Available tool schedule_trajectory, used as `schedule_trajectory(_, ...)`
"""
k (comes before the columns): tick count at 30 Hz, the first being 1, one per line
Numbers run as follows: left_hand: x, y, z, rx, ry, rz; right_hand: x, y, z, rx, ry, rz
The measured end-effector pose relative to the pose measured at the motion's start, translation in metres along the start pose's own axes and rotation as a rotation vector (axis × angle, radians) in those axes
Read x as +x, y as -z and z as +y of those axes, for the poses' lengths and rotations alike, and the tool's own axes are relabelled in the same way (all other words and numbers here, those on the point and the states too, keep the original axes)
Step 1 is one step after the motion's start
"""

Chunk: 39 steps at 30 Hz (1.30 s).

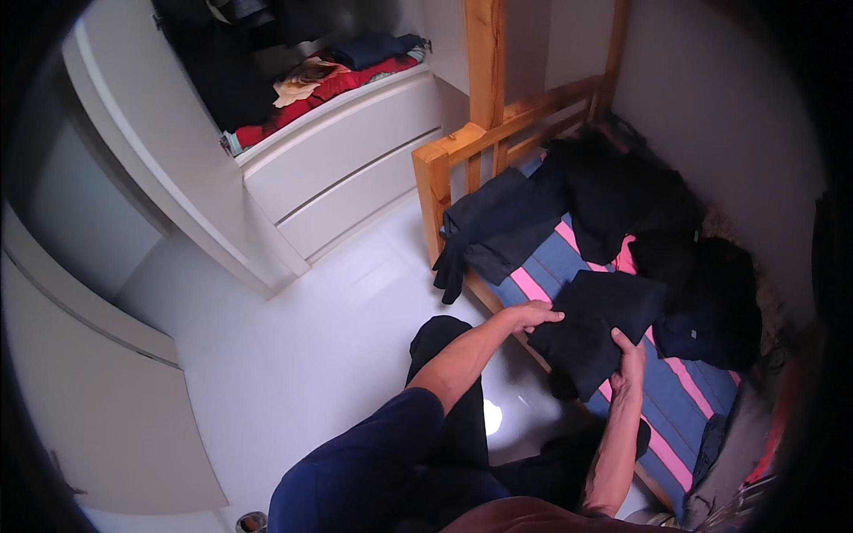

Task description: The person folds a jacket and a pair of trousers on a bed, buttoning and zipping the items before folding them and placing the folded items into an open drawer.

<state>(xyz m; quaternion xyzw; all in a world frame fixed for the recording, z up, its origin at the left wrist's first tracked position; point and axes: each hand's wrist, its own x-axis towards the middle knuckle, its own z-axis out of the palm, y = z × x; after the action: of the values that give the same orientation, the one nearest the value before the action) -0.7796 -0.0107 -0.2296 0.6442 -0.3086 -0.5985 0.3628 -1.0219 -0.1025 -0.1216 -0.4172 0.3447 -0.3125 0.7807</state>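
A black garment point(597, 313), folded into a flat, roughly square bundle, is between my two hands over the near side of the bed. My left hand point(535, 315) grips its left edge, thumb on top and fingers under the cloth. At the near right edge, my right hand point(629, 362) pinches the cloth with its thumb on top; its other fingers are partly hidden. Below the garment is a blue mattress point(653, 404) with pink stripes. What kind of garment it is, I cannot tell.
Dark clothes point(622, 191) lie heaped on the bed's far part, and another dark garment point(502, 222) hangs over its left edge. A wooden bed post point(434, 191) stands at the corner. Beyond is an open wardrobe with red cloth point(355, 87) above white drawers point(342, 151).
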Motion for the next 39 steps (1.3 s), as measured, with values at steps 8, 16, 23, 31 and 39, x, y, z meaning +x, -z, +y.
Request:
schedule_trajectory(8,-0.109,-0.021,-0.004,-0.864,-0.162,-0.303,-0.089,-0.093,-0.044,0.087,0.063,-0.164)
schedule_trajectory(16,-0.174,-0.012,0.015,-1.112,-0.462,-0.314,-0.098,-0.108,-0.056,0.07,-0.018,-0.31)
schedule_trajectory(23,-0.16,0.041,0.02,-0.907,-0.418,-0.23,-0.099,-0.107,-0.052,0.035,0.004,-0.277)
schedule_trajectory(31,-0.16,0.099,0.007,-0.743,-0.46,-0.204,-0.122,-0.235,-0.065,0.001,0.046,-0.223)
schedule_trajectory(39,-0.185,0.118,-0.018,-0.963,-0.817,0.662,-0.064,-0.384,-0.044,-0.002,-0.123,-0.503)
